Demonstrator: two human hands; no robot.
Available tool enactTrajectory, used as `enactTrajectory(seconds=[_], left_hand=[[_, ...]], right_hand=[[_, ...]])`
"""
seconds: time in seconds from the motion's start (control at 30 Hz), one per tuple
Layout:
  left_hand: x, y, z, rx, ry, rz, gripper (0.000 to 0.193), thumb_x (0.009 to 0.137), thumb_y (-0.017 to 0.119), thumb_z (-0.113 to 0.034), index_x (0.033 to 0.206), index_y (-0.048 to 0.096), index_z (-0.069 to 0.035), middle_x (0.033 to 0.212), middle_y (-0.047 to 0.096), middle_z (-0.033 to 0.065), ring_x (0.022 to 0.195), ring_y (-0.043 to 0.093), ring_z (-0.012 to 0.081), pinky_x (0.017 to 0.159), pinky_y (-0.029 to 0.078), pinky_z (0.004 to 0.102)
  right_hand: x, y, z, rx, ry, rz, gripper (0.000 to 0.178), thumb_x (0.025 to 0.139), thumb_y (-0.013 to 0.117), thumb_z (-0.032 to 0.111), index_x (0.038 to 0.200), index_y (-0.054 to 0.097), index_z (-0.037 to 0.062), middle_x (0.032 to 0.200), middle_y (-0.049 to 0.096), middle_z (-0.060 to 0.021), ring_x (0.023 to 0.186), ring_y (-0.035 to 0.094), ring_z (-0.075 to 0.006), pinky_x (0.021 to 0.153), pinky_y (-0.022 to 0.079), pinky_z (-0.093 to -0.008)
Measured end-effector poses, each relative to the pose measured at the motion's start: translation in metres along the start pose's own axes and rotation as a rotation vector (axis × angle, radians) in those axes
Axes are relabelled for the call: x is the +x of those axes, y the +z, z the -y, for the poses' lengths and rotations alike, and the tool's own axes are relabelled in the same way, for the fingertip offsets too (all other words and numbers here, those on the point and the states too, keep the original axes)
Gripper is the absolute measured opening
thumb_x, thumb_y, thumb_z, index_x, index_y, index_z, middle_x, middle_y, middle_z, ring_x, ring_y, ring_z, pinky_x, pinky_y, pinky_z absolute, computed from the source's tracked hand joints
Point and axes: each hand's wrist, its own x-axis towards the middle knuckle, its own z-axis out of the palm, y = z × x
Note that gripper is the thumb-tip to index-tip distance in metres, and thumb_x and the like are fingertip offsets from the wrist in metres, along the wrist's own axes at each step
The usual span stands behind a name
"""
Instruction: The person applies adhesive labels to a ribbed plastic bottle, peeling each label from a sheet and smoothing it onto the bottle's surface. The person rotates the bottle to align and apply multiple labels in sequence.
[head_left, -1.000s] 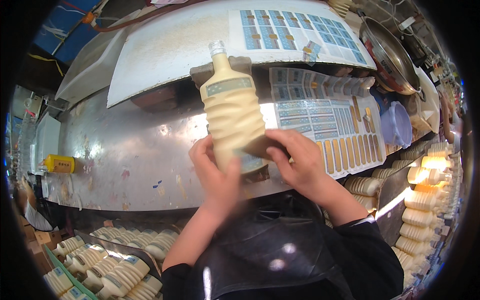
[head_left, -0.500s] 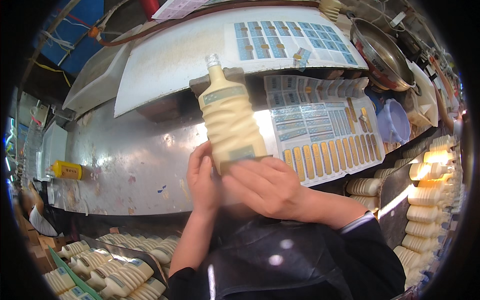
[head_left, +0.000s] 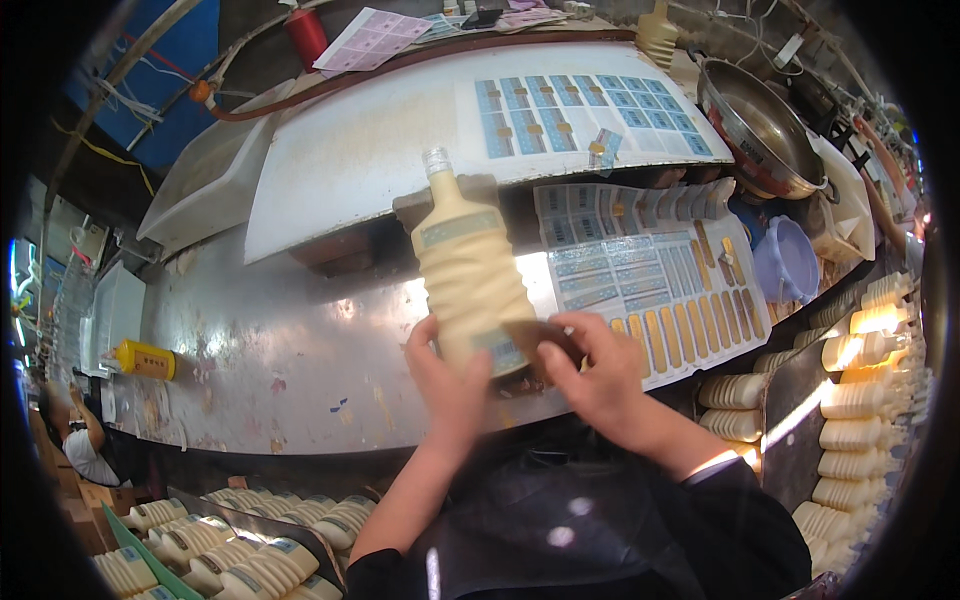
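A cream ribbed bottle (head_left: 472,275) lies in the middle of the metal bench, its clear threaded neck pointing away from me. The shoulder rests against a brownish block (head_left: 484,192). One blue-grey label (head_left: 463,228) is on the shoulder, and another label (head_left: 503,350) shows near the base. My left hand (head_left: 450,385) grips the bottle's lower left side, with the thumb across its face. Between the thumb and fingers of my right hand (head_left: 608,375) is a dark brown flat piece (head_left: 548,345), blurred, at the bottle's lower right beside the label; whether it touches is unclear.
Label sheets (head_left: 640,275) lie right of the bottle; more labels (head_left: 530,115) cover the white board (head_left: 350,160). At right are a metal pan (head_left: 755,115) and a lilac bucket (head_left: 785,262). A yellow squeeze bottle (head_left: 145,360) lies left. Crated bottles (head_left: 270,570) flank me below.
My right hand has moved right, off the bottle's base, and the dark brown piece now shows in it. My left thumb has come over the bottle's face. The view has shifted slightly.
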Motion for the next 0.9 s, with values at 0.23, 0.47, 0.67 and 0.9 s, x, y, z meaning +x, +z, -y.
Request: enactTrajectory(seconds=[0.23, 0.47, 0.67, 0.9], left_hand=[[-0.004, -0.007, 0.016, -0.105, 0.01, 0.085, 0.089, 0.077, 0.079, -0.018, 0.15, 0.031, 0.005, 0.142, 0.043, 0.0237, 0.136, 0.043, 0.0371, 0.114, 0.036, 0.0474], [-0.003, -0.022, 0.019, 0.276, 0.23, 0.091, 0.09, 0.074, 0.091, -0.017, 0.148, 0.045, 0.003, 0.141, 0.054, 0.0184, 0.13, 0.055, 0.0344, 0.111, 0.044, 0.0448], [0.011, -0.033, -0.027, 0.34, 0.579, 0.023, 0.069, 0.069, 0.092, -0.014, 0.13, 0.064, -0.002, 0.129, 0.063, 0.0156, 0.119, 0.059, 0.035, 0.104, 0.047, 0.0434], [0.009, -0.027, -0.03, 0.266, 0.586, 0.017, 0.064, 0.07, 0.091, -0.012, 0.127, 0.063, -0.003, 0.122, 0.062, 0.0158, 0.113, 0.06, 0.0332, 0.098, 0.05, 0.0413]], right_hand=[[0.016, 0.006, -0.037, 0.182, 0.177, -0.036, 0.028, 0.094, 0.07, 0.02, 0.118, 0.068, 0.006, 0.096, 0.073, -0.0181, 0.08, 0.073, -0.0298, 0.071, 0.056, -0.0385], [0.053, 0.005, -0.033, 0.269, 0.114, 0.163, 0.023, 0.094, 0.064, 0.014, 0.109, 0.074, -0.0005, 0.087, 0.063, -0.0075, 0.069, 0.058, -0.0173, 0.07, 0.049, -0.0273], [0.071, 0.012, -0.016, 0.394, 0.256, 0.375, 0.042, 0.099, 0.06, 0.033, 0.125, 0.07, 0.0012, 0.106, 0.075, -0.0183, 0.092, 0.071, -0.0241, 0.083, 0.054, -0.0355], [0.102, 0.022, -0.041, 0.643, 0.411, 0.199, 0.041, 0.103, 0.057, 0.031, 0.127, 0.07, -0.0001, 0.097, 0.071, -0.0018, 0.071, 0.06, -0.0064, 0.062, 0.048, -0.0242]])
